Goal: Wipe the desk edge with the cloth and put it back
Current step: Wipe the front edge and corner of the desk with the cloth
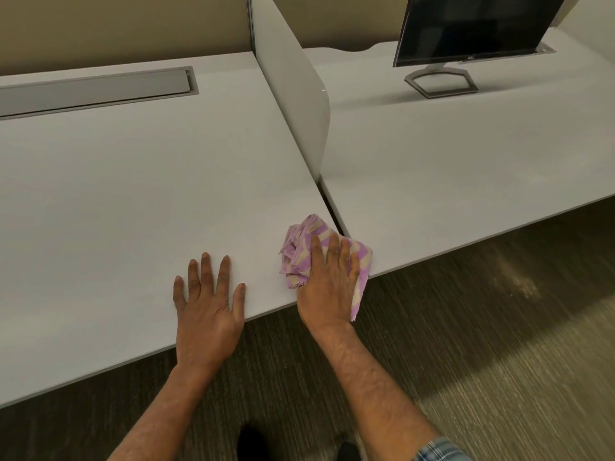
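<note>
A crumpled purple and beige checked cloth point(301, 247) lies at the front corner of the white desk point(133, 201), across the narrow gap to the neighbouring desk. My right hand point(327, 281) presses flat on the cloth with fingers spread; a strip of cloth hangs over the desk's front edge below my little finger. My left hand point(208, 304) rests palm down on the bare desk top just left of it, fingers apart, holding nothing, with the wrist over the front edge.
A white divider panel point(293, 91) stands between the two desks. The neighbouring desk point(466, 168) carries a dark monitor point(472, 28) on a grey stand. A grey cable tray lid point(93, 91) is set into the desk's back. Striped carpet point(466, 344) lies below.
</note>
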`<state>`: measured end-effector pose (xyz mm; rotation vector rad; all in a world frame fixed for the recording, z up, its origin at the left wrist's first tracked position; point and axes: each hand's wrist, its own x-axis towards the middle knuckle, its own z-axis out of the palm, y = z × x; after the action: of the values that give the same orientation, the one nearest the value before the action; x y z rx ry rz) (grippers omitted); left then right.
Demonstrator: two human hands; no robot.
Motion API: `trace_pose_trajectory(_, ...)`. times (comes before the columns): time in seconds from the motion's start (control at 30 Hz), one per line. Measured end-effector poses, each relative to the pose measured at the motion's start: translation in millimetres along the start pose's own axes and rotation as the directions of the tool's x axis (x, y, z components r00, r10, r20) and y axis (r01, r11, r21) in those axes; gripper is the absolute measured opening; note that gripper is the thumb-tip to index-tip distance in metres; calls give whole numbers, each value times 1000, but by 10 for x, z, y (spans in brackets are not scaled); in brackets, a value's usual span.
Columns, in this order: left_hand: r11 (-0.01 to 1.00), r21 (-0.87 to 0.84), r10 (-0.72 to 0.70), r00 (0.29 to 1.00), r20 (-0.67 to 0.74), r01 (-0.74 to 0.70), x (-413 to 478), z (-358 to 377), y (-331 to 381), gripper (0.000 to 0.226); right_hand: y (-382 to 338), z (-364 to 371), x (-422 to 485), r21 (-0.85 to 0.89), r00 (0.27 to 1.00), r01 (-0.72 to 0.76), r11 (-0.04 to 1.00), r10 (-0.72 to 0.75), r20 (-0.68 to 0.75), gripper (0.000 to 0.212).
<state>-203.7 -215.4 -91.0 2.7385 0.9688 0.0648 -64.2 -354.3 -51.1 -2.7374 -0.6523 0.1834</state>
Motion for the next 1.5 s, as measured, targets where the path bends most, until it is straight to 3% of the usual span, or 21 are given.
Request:
trace_pose_trajectory(0.6, 999, -33, -1, 1000, 4, 1, -17, 15, 1, 67, 355, 68, -507, -128, 996, -40, 991, 30, -83, 93)
trace_pose_trajectory(0.77, 999, -38, 6, 1000, -7, -6, -9, 12, 5, 65, 135, 20, -233, -80, 997, -74, 994, 73, -8, 90)
trace_pose_trajectory(1.03, 1000, -29, 10, 1000, 0, -10, -2, 4, 2, 64, -71, -20, 179, -55, 999, -43, 998, 42, -4, 83)
trace_pose_trajectory(1.3, 999, -47, 10, 1000, 15, -10, 2, -28, 10, 63, -2, -53, -184, -120, 998, -16, 993, 23, 56, 86)
trace_pose_trajectory(1.5, 999, -49, 14, 1000, 18, -13, -3, -33, 1, 63, 2, -135, -393, -67, 992, -26, 997, 34, 121, 82)
